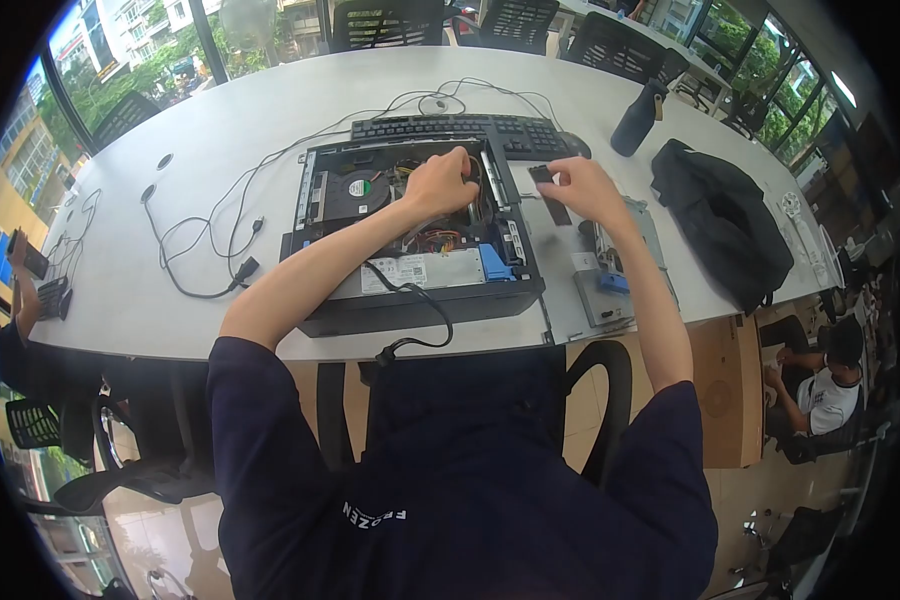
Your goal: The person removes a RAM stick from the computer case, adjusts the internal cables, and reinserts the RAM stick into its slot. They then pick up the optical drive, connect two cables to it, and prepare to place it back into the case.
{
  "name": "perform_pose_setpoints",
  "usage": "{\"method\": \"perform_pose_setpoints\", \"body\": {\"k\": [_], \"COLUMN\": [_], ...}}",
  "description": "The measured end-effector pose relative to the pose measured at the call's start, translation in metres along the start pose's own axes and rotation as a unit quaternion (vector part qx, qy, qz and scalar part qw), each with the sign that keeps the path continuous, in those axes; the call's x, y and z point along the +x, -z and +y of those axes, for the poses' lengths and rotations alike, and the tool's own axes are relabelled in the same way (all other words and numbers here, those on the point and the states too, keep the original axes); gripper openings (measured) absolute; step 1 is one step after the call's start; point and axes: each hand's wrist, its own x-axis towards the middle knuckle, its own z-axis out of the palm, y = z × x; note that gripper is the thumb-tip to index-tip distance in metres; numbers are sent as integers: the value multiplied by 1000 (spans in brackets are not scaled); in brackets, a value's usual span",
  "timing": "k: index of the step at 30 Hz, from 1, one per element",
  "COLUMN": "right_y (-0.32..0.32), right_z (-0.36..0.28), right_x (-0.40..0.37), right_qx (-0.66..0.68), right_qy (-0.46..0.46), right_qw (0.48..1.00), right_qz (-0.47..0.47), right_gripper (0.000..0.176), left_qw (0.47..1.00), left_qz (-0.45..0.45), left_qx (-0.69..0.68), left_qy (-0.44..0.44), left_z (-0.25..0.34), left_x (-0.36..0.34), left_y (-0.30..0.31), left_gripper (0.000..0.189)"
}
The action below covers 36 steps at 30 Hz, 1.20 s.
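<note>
An opened desktop computer case [410, 300] lies on the table in front of me, its inner parts exposed. My left hand [442, 185] reaches inside it at the back right, fingers curled near cables and the case's side wall. What those fingers grip, if anything, is hidden. To the case's left inside sits a black fan [360, 190]; a blue plastic latch [495, 262] shows at the front right. Beside the case, my right hand [585, 190] pinches a dark flat strip [557, 211], whose exact kind I cannot make out.
Behind the case lie a black keyboard [470, 128] and loose cables. A metal drive bracket [598, 295] sits at right, near a black bag [720, 215] and a dark bottle [637, 118]. A cardboard box [730, 395] stands below the table's edge. Other people sit at both sides.
</note>
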Motion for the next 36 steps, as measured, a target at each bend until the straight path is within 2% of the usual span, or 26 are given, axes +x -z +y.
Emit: {"method": "perform_pose_setpoints", "body": {"k": [1, 3, 4, 5, 7, 8, 9, 10, 11, 12, 13, 15, 16, 17, 19, 20, 22, 24, 27, 29, 33, 36], "right_y": [8, 20, 22, 21, 18, 7, 5, 3, 1, -2, -6, -14, -20, -24, -27, -37, -49, -51, -50, -51, -57, -59], "right_z": [-12, -31, -40, -46, -54, -47, -48, -50, -52, -55, -55, -55, -55, -54, -59, -56, -49, -50, -62, -70, -81, -89], "right_x": [-3, -8, -10, -9, -8, 2, 3, 4, 5, 7, 9, 13, 15, 16, 16, 21, 34, 41, 47, 51, 59, 58], "right_qx": [0, 97, 156, 158, 265, 266, 267, 303, 336, 336, 336, 388, 419, 418, 314, 324, 342, 360, 379, 412, 440, 378], "right_qy": [1, 11, 13, 12, 123, 185, 186, 169, 152, 172, 173, 186, 188, 188, 116, 142, 140, 139, 109, 73, 72, 71], "right_qw": [1000, 989, 979, 979, 942, 930, 929, 932, 929, 925, 925, 902, 888, 889, 942, 935, 929, 922, 919, 908, 895, 922], "right_qz": [-2, 115, 133, 132, 166, 176, 177, 110, 42, 31, 30, -20, -15, -16, -25, 2, -12, -27, 2, -8, 15, 39], "right_gripper": [28, 24, 22, 22, 22, 29, 29, 37, 44, 49, 49, 49, 41, 41, 29, 22, 22, 22, 28, 37, 40, 46], "left_qw": [999, 992, 988, 983, 980, 973, 965, 965, 956, 939, 939, 898, 883, 882, 918, 918, 921, 925, 928, 925, 934, 910], "left_qz": [51, 125, 149, 174, 186, 201, 216, 216, 185, 153, 155, 43, 46, 46, 52, 48, 52, 57, 79, 119, 93, 74], "left_qx": [-8, -23, -38, -52, -73, -112, -151, -150, -227, -303, -303, -439, -468, -468, -394, -393, -384, -374, -362, -360, -344, -407], "left_qy": [-1, -4, -5, -6, 2, -2, -6, -7, 21, 48, 48, 5, 4, 4, -20, -32, -32, -31, -31, -27, -19, 8], "left_z": [1, 5, 5, 7, -2, -7, -10, -12, -15, -17, -20, -29, -31, -32, -26, -23, -24, -26, -26, -26, -29, -28], "left_x": [1, 3, 2, 2, 4, 6, 8, 10, 12, 15, 17, 19, 21, 22, 18, 16, 16, 15, 15, 14, 15, 13], "left_y": [5, 18, 23, 28, 26, 23, 22, 20, 19, 20, 23, 32, 35, 36, 44, 48, 49, 49, 44, 41, 29, 32], "left_gripper": [29, 20, 19, 19, 19, 21, 23, 23, 26, 29, 29, 33, 31, 31, 31, 30, 29, 29, 28, 27, 27, 27]}}
